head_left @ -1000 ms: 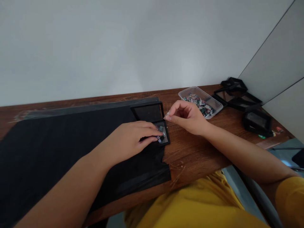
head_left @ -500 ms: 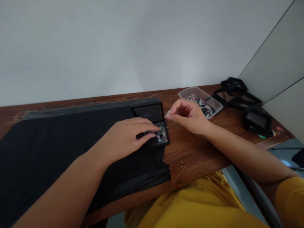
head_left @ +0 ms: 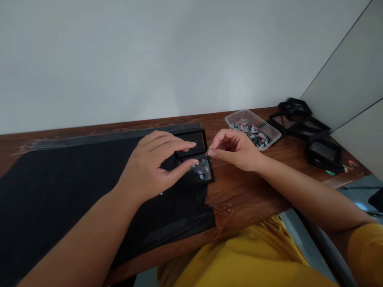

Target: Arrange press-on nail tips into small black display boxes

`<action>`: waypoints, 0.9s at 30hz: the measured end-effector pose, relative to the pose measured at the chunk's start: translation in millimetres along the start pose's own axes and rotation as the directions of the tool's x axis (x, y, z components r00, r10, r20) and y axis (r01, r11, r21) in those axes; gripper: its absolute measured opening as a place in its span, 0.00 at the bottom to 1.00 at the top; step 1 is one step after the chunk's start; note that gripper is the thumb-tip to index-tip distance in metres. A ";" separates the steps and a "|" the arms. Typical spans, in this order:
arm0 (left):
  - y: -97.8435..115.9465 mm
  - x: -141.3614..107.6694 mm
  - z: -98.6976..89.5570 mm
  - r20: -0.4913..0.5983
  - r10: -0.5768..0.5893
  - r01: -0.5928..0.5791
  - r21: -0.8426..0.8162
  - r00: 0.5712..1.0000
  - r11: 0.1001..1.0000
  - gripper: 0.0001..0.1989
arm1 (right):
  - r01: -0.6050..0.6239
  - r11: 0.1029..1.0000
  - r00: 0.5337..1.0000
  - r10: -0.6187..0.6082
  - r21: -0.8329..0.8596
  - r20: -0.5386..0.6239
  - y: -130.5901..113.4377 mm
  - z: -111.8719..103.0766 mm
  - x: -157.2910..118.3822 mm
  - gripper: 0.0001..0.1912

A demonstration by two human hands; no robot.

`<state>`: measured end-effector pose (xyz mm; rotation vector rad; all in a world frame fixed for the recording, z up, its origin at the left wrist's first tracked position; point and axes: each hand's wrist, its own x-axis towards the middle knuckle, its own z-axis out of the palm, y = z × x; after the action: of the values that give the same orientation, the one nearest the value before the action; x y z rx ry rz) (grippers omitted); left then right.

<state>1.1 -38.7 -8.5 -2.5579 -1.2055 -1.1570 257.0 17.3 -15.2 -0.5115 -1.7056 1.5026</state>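
Note:
An opened black case (head_left: 212, 175) lies at the right end of the black cloth, its lid tilted back toward the wall. Several small green, pink and pale pieces (head_left: 201, 172) lie on its clear inner surface. My left hand (head_left: 158, 163) is over the left part of the case, thumb and fingers apart, with nothing seen between them. My right hand (head_left: 233, 149) is at the right edge of the case, thumb and forefinger pinched on a small clear piece (head_left: 208, 150). The left side of the case is hidden behind my left hand.
Behind my right hand stands a clear plastic tub (head_left: 273, 134) of small wrapped pieces. Several black frames (head_left: 309, 127) are piled at the right by the wall. Black cloth (head_left: 74, 179) covers the left of the wooden table (head_left: 245, 195).
My left hand has lifted from the case and its fingers have spread, showing more of the pieces. My right hand has moved slightly down and left, still pinching the small clear piece.

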 end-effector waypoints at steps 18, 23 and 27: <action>1.4 -2.6 9.4 0.035 0.141 -0.131 -0.199 0.989 0.971 0.10 | -0.102 0.973 0.967 0.048 0.207 0.252 3.2 5.1 -4.7 0.15; 3.7 -0.9 6.8 0.047 0.125 -0.112 -0.214 0.991 0.970 0.09 | -0.124 0.971 0.962 0.067 0.206 0.266 2.5 4.8 -5.3 0.17; 6.1 -3.6 7.3 0.053 0.099 -0.084 -0.239 0.994 0.967 0.11 | -0.165 0.965 0.956 0.105 0.204 0.275 2.2 5.4 -5.8 0.20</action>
<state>8.2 -42.4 -14.7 -2.8099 -1.0024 -1.2774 256.0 10.1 -18.9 -0.3260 -1.6938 1.9072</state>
